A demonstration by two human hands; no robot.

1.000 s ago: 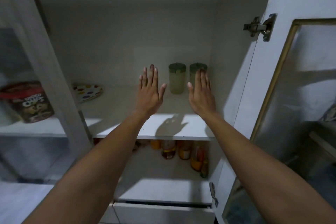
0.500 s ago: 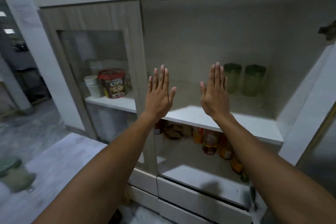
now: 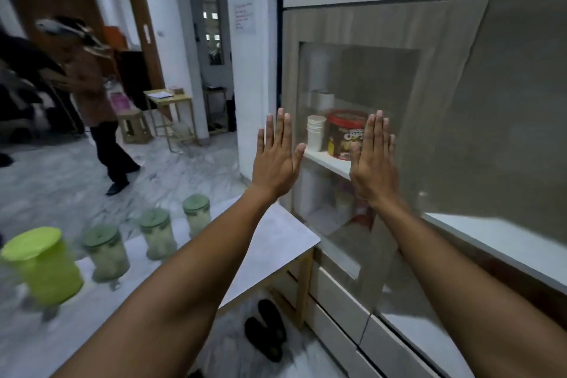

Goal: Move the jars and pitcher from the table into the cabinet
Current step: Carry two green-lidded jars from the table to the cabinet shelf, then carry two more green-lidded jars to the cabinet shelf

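Note:
Three clear jars with dark green lids stand in a row on the pale table (image 3: 276, 242) at lower left: one (image 3: 106, 253), one (image 3: 157, 234) and one (image 3: 197, 214). A lime-green pitcher (image 3: 43, 265) with a lid stands at the left end of the row. My left hand (image 3: 277, 155) and my right hand (image 3: 374, 159) are raised flat, fingers apart, holding nothing, in front of the cabinet's glass door (image 3: 352, 86). The open cabinet shelf (image 3: 497, 242) lies to the right; the jars inside it are out of view.
Behind the glass stand a stack of white cups (image 3: 316, 132) and a red snack tub (image 3: 345, 135). A person (image 3: 92, 95) walks across the marble floor at left. Dark sandals (image 3: 268, 328) lie under the table. White drawers (image 3: 352, 316) run below the cabinet.
My view has swung left, away from the open shelf with two jars, toward the table. Both hands stayed raised and empty. The table's jars and pitcher have come into view.

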